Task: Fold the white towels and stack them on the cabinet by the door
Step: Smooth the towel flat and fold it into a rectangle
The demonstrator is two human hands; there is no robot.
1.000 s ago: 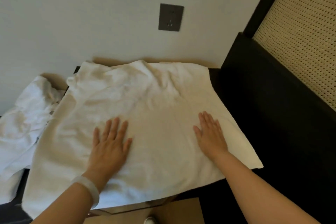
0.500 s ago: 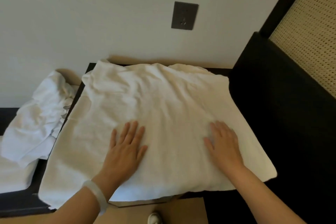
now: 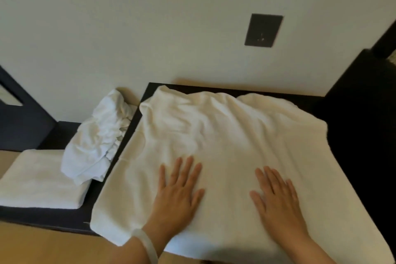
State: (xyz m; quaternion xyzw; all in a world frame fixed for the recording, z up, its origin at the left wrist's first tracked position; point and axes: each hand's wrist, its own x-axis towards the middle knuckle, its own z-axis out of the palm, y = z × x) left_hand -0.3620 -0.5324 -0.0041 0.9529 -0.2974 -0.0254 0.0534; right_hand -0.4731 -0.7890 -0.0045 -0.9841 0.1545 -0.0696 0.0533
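- White towel [image 3: 225, 146] lies spread over the dark cabinet top [image 3: 150, 90], centre of frame. Its near edge hangs off the front, and its far edge is rumpled against the wall.
- Left hand [image 3: 179, 197] lies flat on the towel, lower centre, palm down. Fingers are straight and slightly spread, thumb out. A pale bracelet [image 3: 147, 244] sits on the wrist.
- Right hand [image 3: 277, 201] lies flat on the towel, lower right, palm down. Fingers are straight and close together, gripping nothing.
- Change over the last second: both hands stay pressed on the same patch of towel. The far rumples look the same, and no edge has been lifted.
- The view has swung left, so the wall plate [image 3: 263, 30] now sits upper right.
- That swing brings a folded towel [image 3: 40, 178] fully into view at lower left, on a lower dark ledge [image 3: 53, 218].
- Crumpled towel [image 3: 96, 141] sits left of centre, leaning partly on the folded one.
- Dark panel [image 3: 19, 122] at far left is possibly the door; cannot tell.
- Judgement: this is a smoothing step, and the next fold has not started. One towel looks done, one is in hand, and one remains crumpled.
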